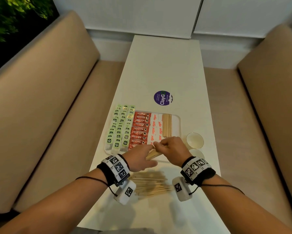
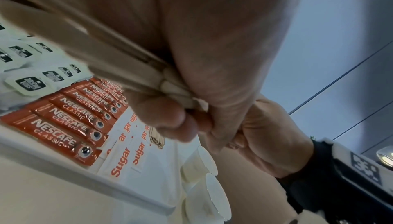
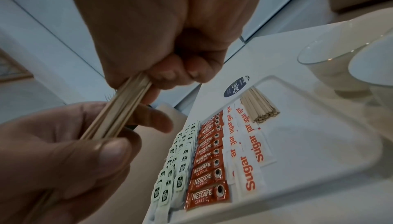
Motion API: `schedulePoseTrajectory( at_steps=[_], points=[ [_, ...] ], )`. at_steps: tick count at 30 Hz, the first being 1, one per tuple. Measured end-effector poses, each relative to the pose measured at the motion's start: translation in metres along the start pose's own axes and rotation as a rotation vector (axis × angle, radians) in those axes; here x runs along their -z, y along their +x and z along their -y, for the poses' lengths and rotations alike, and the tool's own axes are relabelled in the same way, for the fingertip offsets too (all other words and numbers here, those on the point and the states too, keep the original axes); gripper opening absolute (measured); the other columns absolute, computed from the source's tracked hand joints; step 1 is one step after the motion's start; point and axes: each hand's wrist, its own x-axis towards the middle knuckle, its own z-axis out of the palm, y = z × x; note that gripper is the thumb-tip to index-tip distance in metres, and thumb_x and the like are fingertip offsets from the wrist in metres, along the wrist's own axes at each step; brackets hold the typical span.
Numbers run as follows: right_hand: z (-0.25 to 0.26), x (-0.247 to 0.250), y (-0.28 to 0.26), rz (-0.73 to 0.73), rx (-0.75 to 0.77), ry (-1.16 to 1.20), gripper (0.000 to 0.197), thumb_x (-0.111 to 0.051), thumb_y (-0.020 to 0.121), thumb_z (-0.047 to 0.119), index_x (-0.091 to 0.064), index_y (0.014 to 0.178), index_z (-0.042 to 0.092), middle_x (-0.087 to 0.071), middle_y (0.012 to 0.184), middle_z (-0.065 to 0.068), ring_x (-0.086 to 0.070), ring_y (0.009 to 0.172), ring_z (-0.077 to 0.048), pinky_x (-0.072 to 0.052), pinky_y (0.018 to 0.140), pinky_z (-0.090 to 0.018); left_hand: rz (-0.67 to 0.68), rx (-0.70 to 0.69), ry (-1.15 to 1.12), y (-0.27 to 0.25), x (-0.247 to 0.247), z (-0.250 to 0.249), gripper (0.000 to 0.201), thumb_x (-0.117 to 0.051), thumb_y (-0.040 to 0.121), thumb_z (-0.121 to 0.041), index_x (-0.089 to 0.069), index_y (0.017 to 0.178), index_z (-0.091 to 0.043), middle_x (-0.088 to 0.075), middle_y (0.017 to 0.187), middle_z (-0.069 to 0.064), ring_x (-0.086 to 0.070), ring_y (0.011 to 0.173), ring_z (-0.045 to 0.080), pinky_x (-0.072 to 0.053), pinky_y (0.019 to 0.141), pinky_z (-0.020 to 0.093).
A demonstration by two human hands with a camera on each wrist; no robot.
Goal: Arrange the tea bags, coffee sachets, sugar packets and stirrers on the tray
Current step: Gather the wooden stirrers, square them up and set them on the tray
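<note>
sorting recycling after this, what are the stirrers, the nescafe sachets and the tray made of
Stirrers: apparently bare wood, pale tan, matte, thin flat strips. Held in a bundle by the left hand and right hand.
Nescafe sachets: probably plastic or foil laminate; glossy red film that catches the light, with crimped ends.
Tray: likely moulded plastic or melamine; smooth white, with rounded corners and a raised rim. Cannot be sure.

You see soft, dim indoor light, the wide lens bending the edges, and your close hands blurring both wrist views.
</note>
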Motion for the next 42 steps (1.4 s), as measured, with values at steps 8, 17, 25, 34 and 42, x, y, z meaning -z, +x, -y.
schedulePoseTrajectory(
  at_steps=[8, 17, 25, 34, 42],
  points=[
    [-0.008, 0.010, 0.002, -0.090, -0.044, 0.046, 0.039, -0.059, 0.097, 0.049, -0.072, 0.065, 0.031, -0.071, 0.067, -0.004, -0.059, 0.058, -0.019, -0.045, 0.052, -0.028, 0.021, -0.008, -0.163, -0.006, 0.020, 0.018, 0.028, -0.077, 0.087, -0.035, -0.065, 0.109, -0.022, -0.065, 0.080, 0.001, -0.061, 0.057, 0.013, -0.051, 0.055, 0.027],
    [-0.006, -0.010, 0.001, -0.048, -0.004, 0.047, 0.047, -0.055, 0.102, 0.040, -0.065, 0.061, 0.020, -0.063, 0.059, -0.007, -0.046, 0.050, -0.008, -0.041, 0.055, -0.026, 0.006, -0.002, -0.054, 0.000, 0.005, 0.027, 0.022, -0.065, 0.092, -0.039, -0.060, 0.082, -0.021, -0.060, 0.071, -0.001, -0.056, 0.061, 0.014, -0.048, 0.062, 0.036],
    [-0.004, -0.034, -0.003, 0.130, 0.011, -0.038, 0.046, -0.034, 0.109, 0.039, -0.057, 0.079, 0.013, -0.061, 0.072, 0.001, -0.051, 0.064, -0.013, -0.040, 0.061, -0.028, 0.069, -0.029, 0.108, 0.006, -0.017, 0.040, 0.025, -0.049, 0.100, -0.036, -0.053, 0.116, -0.017, -0.065, 0.101, 0.007, -0.067, 0.079, 0.020, -0.059, 0.076, 0.043],
    [-0.046, -0.066, -0.010, 0.318, -0.001, -0.372, 0.032, -0.041, 0.105, 0.036, -0.061, 0.123, 0.020, -0.060, 0.117, -0.003, -0.060, 0.104, -0.022, -0.052, 0.092, -0.038, 0.049, 0.170, 0.304, -0.005, -0.045, 0.087, 0.043, -0.062, 0.081, -0.054, -0.061, 0.106, -0.019, -0.067, 0.101, -0.001, -0.064, 0.090, 0.019, -0.055, 0.080, 0.035],
    [-0.058, -0.090, -0.021, 0.399, -0.014, -0.714, 0.061, -0.076, 0.081, 0.051, -0.057, 0.127, 0.016, -0.059, 0.124, -0.004, -0.055, 0.114, -0.026, -0.047, 0.099, -0.040, 0.061, 0.196, 0.346, -0.001, -0.070, 0.091, 0.040, -0.068, 0.078, -0.043, -0.060, 0.113, -0.025, -0.071, 0.102, -0.002, -0.066, 0.086, 0.019, -0.057, 0.078, 0.034]
  ],
)
